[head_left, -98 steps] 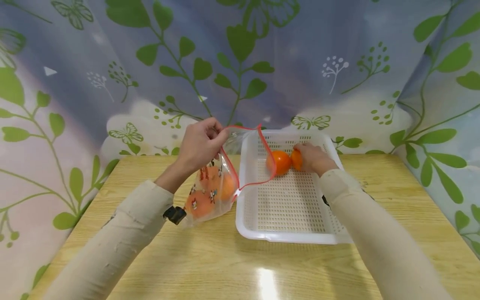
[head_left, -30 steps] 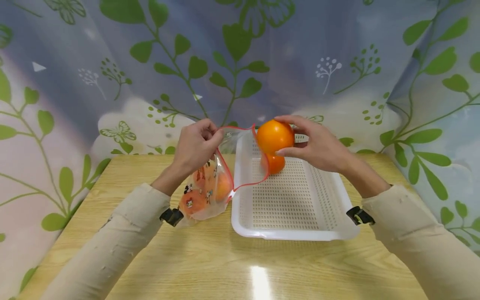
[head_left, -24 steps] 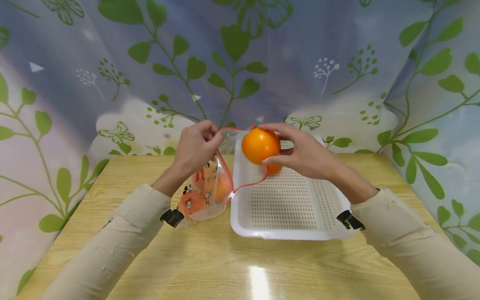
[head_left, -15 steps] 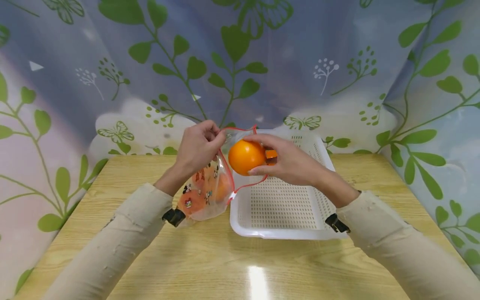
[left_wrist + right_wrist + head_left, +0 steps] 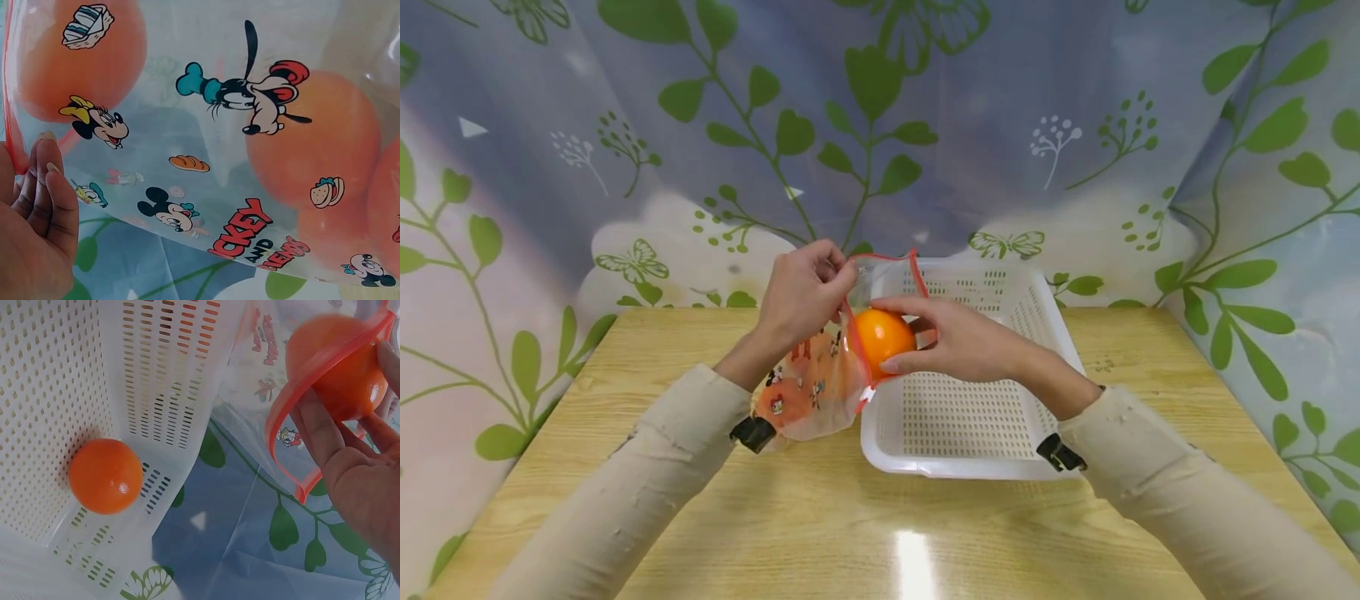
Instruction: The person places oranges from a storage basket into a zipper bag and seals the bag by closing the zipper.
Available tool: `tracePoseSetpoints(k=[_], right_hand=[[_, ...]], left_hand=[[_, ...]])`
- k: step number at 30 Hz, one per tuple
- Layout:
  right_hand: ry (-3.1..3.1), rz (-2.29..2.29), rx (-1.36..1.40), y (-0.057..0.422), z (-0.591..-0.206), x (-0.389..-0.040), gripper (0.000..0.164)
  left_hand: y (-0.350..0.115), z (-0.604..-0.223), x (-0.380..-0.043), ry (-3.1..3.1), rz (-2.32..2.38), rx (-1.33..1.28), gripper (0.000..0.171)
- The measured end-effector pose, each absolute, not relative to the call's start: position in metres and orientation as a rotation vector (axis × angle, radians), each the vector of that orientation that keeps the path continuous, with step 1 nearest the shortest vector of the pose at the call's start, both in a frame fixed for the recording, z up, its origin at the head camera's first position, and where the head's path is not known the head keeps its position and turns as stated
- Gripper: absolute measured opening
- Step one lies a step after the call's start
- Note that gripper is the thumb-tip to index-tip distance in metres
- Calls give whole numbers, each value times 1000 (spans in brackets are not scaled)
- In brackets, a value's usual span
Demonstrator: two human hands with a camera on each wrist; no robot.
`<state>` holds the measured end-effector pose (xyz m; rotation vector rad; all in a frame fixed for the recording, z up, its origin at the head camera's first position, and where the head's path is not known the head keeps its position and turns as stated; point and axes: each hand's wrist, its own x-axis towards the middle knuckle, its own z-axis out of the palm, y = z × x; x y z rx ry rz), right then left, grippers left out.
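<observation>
My left hand (image 5: 805, 287) pinches the red-edged rim of a clear zip bag (image 5: 820, 417) printed with cartoon characters. Several oranges show through its film, one of them an orange (image 5: 312, 140) in the left wrist view. At the bag's mouth my right hand (image 5: 958, 342) grips another orange (image 5: 883, 340) between fingers and thumb. In the right wrist view this orange (image 5: 350, 384) is partly past the red rim. One more orange (image 5: 106, 476) lies in the white basket (image 5: 187, 456); in the head view my right hand hides it.
The white perforated basket stands on the wooden table (image 5: 820, 517), right of the bag. A leaf-patterned cloth (image 5: 970, 150) hangs behind the table's far edge.
My right hand has lifted an orange from the basket and carried it left and down into the bag's mouth. My left hand keeps its hold on the rim.
</observation>
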<state>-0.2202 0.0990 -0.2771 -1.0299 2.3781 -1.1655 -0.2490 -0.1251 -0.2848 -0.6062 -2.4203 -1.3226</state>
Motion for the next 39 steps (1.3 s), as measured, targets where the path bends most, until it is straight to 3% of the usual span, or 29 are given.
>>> tracePoseSetpoints(k=[20, 30, 39], right_hand=[[2256, -1015, -1111, 78, -280, -231, 56], [2010, -991, -1032, 67, -284, -232, 31], [2128, -1088, -1119, 61, -281, -236, 29]], left_hand=[[-118, -284, -248, -2377, -1328, -589, 19], [-115, -284, -245, -2429, -1261, -567, 19], [-115, -280, -242, -2449, -1223, -559, 19]])
